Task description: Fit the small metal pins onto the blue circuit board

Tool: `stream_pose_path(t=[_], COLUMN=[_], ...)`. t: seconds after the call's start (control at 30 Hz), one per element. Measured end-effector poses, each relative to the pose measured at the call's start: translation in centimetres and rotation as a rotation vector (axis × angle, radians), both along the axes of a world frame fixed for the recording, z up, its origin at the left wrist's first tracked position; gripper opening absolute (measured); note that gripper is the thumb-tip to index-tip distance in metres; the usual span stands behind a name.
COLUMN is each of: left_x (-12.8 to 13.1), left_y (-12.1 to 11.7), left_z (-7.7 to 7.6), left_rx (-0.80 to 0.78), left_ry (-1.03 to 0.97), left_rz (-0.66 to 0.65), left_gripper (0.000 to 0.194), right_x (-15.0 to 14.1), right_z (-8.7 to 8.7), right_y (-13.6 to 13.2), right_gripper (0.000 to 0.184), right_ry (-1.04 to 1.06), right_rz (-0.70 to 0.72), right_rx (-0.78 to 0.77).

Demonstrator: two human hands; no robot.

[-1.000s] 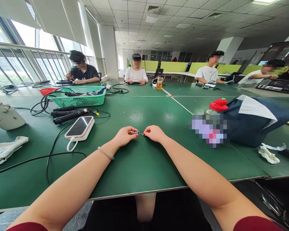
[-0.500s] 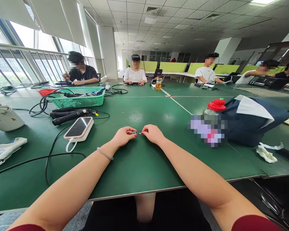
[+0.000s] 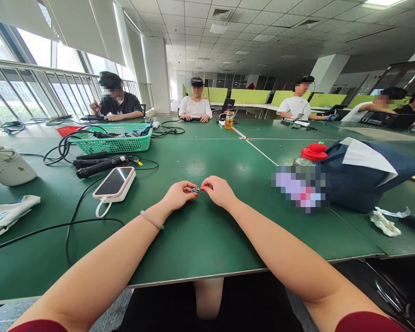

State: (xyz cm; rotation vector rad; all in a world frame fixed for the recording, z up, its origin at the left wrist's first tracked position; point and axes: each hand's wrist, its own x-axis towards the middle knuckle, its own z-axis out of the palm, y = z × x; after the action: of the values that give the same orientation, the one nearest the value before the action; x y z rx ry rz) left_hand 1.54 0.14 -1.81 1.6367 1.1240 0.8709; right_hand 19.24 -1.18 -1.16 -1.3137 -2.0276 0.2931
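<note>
Left grip (image 3: 179,195) near phone (image 3: 115,182) (basket (image 3: 115,146) beyond)

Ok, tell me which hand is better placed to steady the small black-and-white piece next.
Probably the left hand: its thumb and fingers pinch the small black-and-white piece. The right hand has its fingertips beside the piece's right end; whether they grip anything is too small to tell.

My sleeves (image 3: 364,322): dark red, short, only lower ends in view at bottom corners. Forearms (image 3: 121,253) bare below cuffs. Above left hand (image 3: 180,195), one bangle (image 3: 152,220): pale, smooth, slim, closed ring. My nails (image 3: 196,195) red there, red on right hand (image 3: 219,190) too; finish too small to tell. Lower clothing (image 3: 159,304): black, cut hard to make out.
</note>
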Motion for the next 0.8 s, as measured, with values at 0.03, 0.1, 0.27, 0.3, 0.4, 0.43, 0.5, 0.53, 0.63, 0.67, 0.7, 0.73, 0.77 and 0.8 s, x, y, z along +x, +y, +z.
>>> stream_pose_path(t=[0.03,0.1,0.27,0.3,0.4,0.43,0.5,0.53,0.63,0.67,0.7,0.73,0.77,0.8], left_x=[0.00,-0.02,-0.11,-0.12,-0.15,-0.16,-0.19,-0.20,-0.22,-0.21,-0.20,-0.19,-0.18,-0.17], left_y=[0.03,0.12,0.32,0.32,0.29,0.29,0.34,0.38,0.48,0.48,0.46,0.42,0.38,0.34], left_z=[-0.03,-0.15,-0.44,-0.45,-0.42,-0.42,-0.48,-0.53,-0.63,-0.62,-0.59,-0.53,-0.46,-0.40], left_rx=[0.001,0.008,0.020,0.020,0.017,0.016,0.020,0.026,0.047,0.052,0.054,0.055,0.053,0.051], left_ry=[-0.006,-0.013,-0.001,0.003,0.011,0.016,0.036,0.051,0.092,0.099,0.100,0.099,0.095,0.092], left_rz=[-0.001,-0.005,-0.001,-0.001,-0.002,-0.003,-0.014,-0.022,-0.039,-0.040,-0.039,-0.037,-0.034,-0.030], left_gripper=[0.033,0.033,0.032,0.033,0.033,0.033,0.033,0.032,0.033,0.034,0.034,0.034,0.034,0.033], right_x=[-0.01,-0.07,-0.11,-0.09,-0.07,-0.07,-0.10,-0.10,0.05,0.16,0.31,0.47,0.63,0.77], right_z=[0.03,0.06,-0.05,-0.08,-0.08,-0.04,0.08,0.14,0.17,0.10,0.01,-0.09,-0.19,-0.25], right_y=[-0.02,-0.05,-0.08,-0.08,-0.13,-0.16,-0.25,-0.28,-0.21,-0.13,-0.02,0.10,0.21,0.29], right_gripper=[0.009,0.009,0.009,0.009,0.009,0.009,0.009,0.010,0.013,0.013,0.013,0.012,0.011,0.011], right_ry=[0.003,-0.001,0.007,0.010,0.014,0.018,0.018,0.014,-0.020,-0.046,-0.079,-0.115,-0.147,-0.172], right_rz=[-0.003,0.000,0.003,0.000,0.005,0.005,0.002,-0.007,-0.093,-0.136,-0.173,-0.199,-0.210,-0.211], right_rx=[-0.002,-0.007,-0.018,-0.021,-0.022,-0.016,-0.001,0.006,0.009,-0.015,-0.056,-0.108,-0.162,-0.211])
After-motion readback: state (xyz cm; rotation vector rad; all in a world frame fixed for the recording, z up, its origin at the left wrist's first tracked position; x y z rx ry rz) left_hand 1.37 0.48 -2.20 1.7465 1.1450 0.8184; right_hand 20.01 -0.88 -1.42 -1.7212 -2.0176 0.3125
